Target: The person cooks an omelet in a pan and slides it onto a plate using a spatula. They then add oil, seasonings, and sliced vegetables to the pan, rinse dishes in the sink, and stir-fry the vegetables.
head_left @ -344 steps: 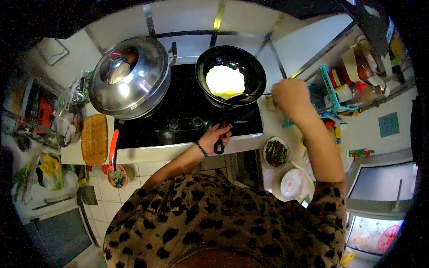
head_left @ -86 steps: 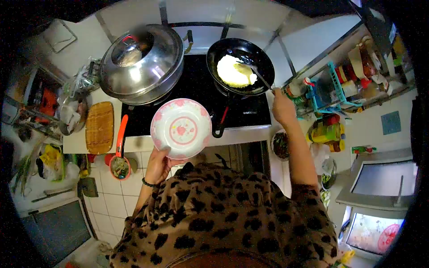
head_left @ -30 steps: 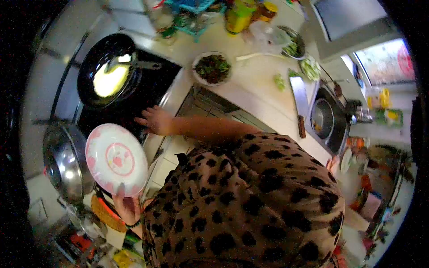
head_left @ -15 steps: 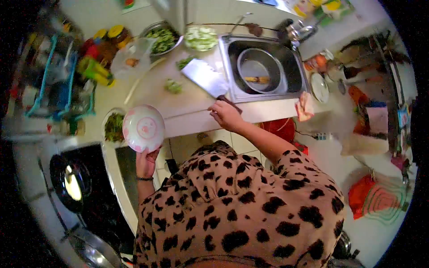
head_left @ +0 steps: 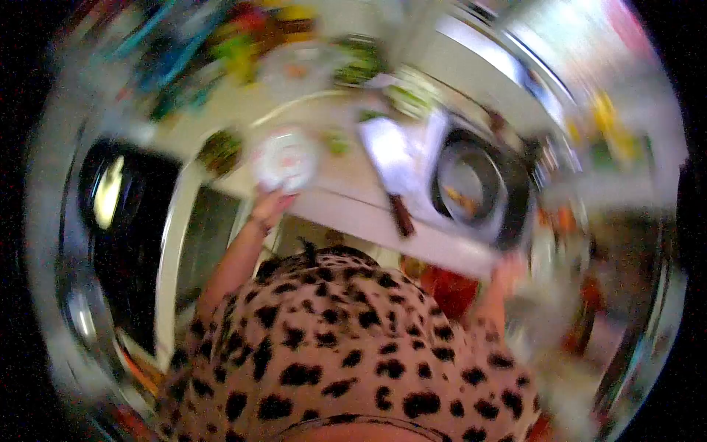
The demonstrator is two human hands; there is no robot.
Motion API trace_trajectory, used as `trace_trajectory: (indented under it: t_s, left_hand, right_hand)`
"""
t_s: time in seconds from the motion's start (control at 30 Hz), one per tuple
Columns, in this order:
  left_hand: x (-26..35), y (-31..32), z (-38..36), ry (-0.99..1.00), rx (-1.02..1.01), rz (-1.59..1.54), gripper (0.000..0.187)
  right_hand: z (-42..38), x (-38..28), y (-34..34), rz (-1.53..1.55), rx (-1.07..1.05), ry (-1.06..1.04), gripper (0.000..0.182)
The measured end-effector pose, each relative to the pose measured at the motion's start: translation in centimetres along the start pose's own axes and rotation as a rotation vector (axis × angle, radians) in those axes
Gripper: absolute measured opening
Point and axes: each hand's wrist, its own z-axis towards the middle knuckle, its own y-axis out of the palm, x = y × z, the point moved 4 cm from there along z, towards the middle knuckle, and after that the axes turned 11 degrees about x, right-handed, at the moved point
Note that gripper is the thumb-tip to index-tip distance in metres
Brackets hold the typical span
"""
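My left hand point(head_left: 271, 202) grips the near edge of a white plate with a pink pattern point(head_left: 286, 158), held above the counter's front edge. My right hand point(head_left: 508, 272) is smeared by motion near the front right corner of the sink point(head_left: 518, 221); its fingers cannot be made out. Between the two hands lies a cleaver point(head_left: 390, 151), its dark handle jutting past the counter's front edge. Some chopped green vegetable point(head_left: 336, 141) sits between plate and blade. A bowl of leafy greens point(head_left: 221, 151) stands just left of the plate.
In the sink is a metal basin point(head_left: 475, 180) with a yellowish object inside. Sliced pale green vegetable point(head_left: 411, 96) and a bowl of cut greens point(head_left: 359, 62) stand at the back. Leftward, a black wok point(head_left: 110, 191) is on the stove. A red container point(head_left: 449, 291) stands below the counter.
My right hand has left the cleaver's handle and moved right, toward the sink's front corner. My left hand still holds the plate. The whole view has turned and blurred.
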Motion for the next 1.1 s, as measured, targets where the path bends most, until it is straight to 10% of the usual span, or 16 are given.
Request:
trace_trajectory:
  t_s: [0.13,0.17,0.27,0.37,0.57,0.63,0.77,0.87,0.9,0.97,1.1]
  left_hand:
    - [-7.9,-1.1,7.7,-0.102,-0.048,-0.102,0.061]
    - [-2.4,3.0,2.8,-0.038,0.292,-0.014,0.052]
    - [2.5,2.5,-0.7,-0.054,0.370,0.328,0.043]
    - [3.1,0.9,-3.9,-0.081,0.069,0.298,0.026]
    - [5.4,-6.0,-10.7,0.303,-0.107,0.128,0.018]
    - [7.3,-9.9,-13.1,0.659,0.197,0.223,0.019]
    - [9.6,-20.1,-17.9,0.624,0.674,0.250,0.019]
    - [9.1,-27.0,-22.1,0.571,0.904,0.329,0.021]
    - [9.2,-28.5,-23.6,0.567,0.959,0.373,0.021]
    - [7.7,-32.2,-25.0,0.517,0.986,0.348,0.020]
    - [7.1,-36.2,-27.0,0.487,1.027,0.326,0.014]
  right_hand:
    - [3.4,1.4,3.9,0.030,-0.108,-0.005,0.031]
    - [3.8,0.9,3.9,0.068,-0.091,0.012,0.032]
    - [2.2,-4.1,3.0,0.289,-0.077,0.027,0.037]
    - [-0.7,-12.6,1.8,0.563,-0.255,0.077,0.042]
    - [-20.7,-39.0,0.5,1.011,-1.205,0.030,0.050]
    - [-29.8,-47.8,4.0,0.973,-1.487,-0.057,0.050]
    - [-44.3,-60.1,10.2,0.977,-1.857,-0.030,0.059]
    - [-50.6,-66.0,14.5,0.934,-1.480,-0.531,0.047]
    - [-52.3,-68.2,12.1,1.048,-1.064,-1.099,0.048]
    - [-56.4,-69.1,9.5,1.061,-0.555,-1.599,0.049]
    - [-57.7,-70.0,11.8,0.467,-0.748,-1.177,0.047]
